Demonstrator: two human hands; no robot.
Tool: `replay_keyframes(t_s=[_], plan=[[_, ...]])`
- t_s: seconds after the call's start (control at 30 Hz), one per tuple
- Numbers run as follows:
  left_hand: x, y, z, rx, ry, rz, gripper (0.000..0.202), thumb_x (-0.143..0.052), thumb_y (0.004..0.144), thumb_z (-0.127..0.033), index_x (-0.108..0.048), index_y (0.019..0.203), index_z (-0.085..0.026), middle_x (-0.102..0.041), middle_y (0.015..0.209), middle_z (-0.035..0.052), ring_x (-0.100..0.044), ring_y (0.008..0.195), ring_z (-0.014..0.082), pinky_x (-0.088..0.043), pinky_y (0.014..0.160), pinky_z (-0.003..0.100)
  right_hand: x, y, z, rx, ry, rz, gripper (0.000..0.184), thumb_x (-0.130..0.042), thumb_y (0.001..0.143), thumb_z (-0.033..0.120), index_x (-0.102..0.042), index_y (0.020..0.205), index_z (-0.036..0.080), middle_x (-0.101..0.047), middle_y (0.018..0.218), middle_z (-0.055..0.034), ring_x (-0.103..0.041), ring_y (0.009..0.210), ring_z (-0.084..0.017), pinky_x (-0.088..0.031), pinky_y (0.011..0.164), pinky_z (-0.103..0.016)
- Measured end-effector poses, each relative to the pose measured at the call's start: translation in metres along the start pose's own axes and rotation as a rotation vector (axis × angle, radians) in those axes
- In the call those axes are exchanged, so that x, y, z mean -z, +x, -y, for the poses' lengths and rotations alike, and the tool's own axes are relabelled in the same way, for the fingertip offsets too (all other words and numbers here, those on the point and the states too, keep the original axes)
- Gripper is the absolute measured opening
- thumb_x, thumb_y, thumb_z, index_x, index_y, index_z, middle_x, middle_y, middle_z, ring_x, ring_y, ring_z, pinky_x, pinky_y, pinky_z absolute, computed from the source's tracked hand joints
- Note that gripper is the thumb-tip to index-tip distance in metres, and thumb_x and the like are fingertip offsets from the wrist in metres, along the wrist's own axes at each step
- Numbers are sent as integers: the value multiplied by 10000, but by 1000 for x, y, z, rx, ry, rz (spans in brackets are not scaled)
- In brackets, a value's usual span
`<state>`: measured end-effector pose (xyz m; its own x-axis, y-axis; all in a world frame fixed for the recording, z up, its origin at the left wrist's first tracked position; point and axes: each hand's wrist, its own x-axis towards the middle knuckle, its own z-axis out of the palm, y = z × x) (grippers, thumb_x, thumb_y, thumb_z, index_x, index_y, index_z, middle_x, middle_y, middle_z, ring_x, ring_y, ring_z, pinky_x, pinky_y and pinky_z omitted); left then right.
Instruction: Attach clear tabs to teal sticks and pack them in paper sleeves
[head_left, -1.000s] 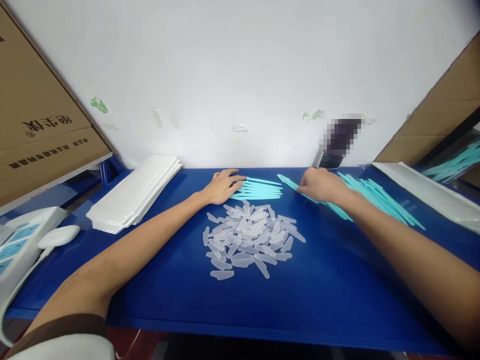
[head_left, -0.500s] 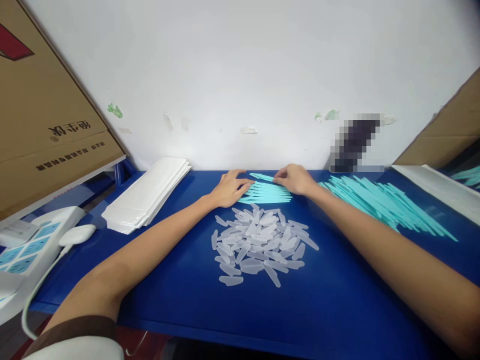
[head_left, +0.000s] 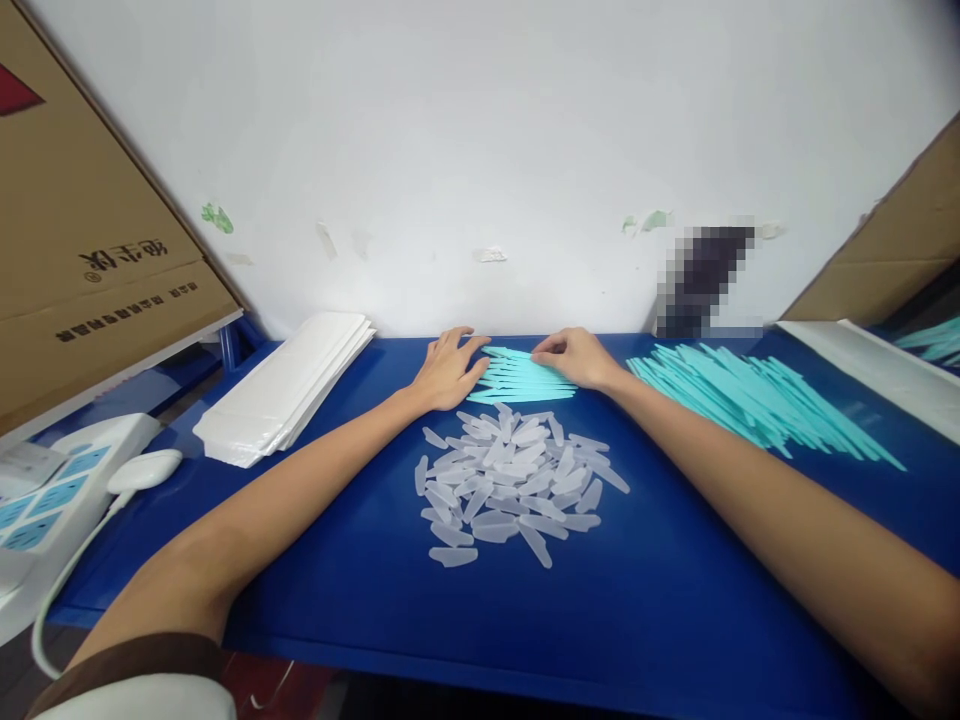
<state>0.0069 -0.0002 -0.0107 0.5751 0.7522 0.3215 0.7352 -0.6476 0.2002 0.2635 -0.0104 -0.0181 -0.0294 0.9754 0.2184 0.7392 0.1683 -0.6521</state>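
Several slim turquoise sticks [head_left: 521, 381] lie side by side in a row near the wall. My left hand [head_left: 447, 372] rests at their left ends with its fingers spread. At the upper right of the row, my right hand [head_left: 576, 356] has its thumb and fingers pinched on the end of a turquoise stick. Toward me lies a loose heap of translucent white blade-shaped pieces [head_left: 517, 480]. A bigger pile of the same turquoise sticks [head_left: 757, 400] spreads out beyond my right forearm.
Flat white sleeves [head_left: 281, 390] are stacked at the left. A power strip [head_left: 67, 490] with a plugged-in white cable lies at the left edge, below a cardboard box [head_left: 97, 200]. The white wall [head_left: 450, 130] bounds the blue table [head_left: 420, 620] at the back.
My right hand has brought the turquoise stick down against the row, closing the gap above it. My left hand stays at the left ends. The whole view has shifted slightly.
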Motion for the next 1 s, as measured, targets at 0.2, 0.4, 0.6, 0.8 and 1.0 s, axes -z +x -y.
replay_keyframes(t_s=[0.2,0.4,0.6,0.8,1.0], plan=[[1,1,0,4,-10,30,514,-347,1031,-452,-510,1459,-218,-414,1518,171,-362,1431,347,-317,1147,580,0,3,-3,-25,105,-28,183,-700,801,298,-793,886,165,-759,835,-44,-647,758,-163,-468,697,-268],[0,0,1,6,-19,3,586,-348,1024,-451,-381,1544,-182,-391,1539,192,-336,1449,355,-302,1154,586,-3,11,-1,-102,53,-83,173,-684,823,278,-801,899,174,-776,884,-65,-673,817,-188,-476,772,-292],[0,1,4,-88,-144,-195,415,-393,997,-360,-634,1283,-181,-603,1304,128,-553,1229,266,-429,1070,418,0,3,7,-46,13,-95,240,-604,876,287,-802,982,200,-782,1013,-58,-666,898,-198,-454,848,-311],[18,-18,9,156,-375,-182,320,-443,942,-349,-702,971,-162,-592,666,-6,-535,613,150,-427,641,279,8,-30,32,82,-96,-214,260,-564,848,323,-783,883,186,-646,642,-11,-564,648,-166,-404,730,-309],[34,-57,6,118,-499,35,306,-519,938,-423,-670,860,-168,-522,632,-26,-447,576,117,-343,570,248,12,-66,37,247,-51,-84,252,-549,845,357,-740,833,193,-463,502,39,-415,495,-128,-340,581,-284]])
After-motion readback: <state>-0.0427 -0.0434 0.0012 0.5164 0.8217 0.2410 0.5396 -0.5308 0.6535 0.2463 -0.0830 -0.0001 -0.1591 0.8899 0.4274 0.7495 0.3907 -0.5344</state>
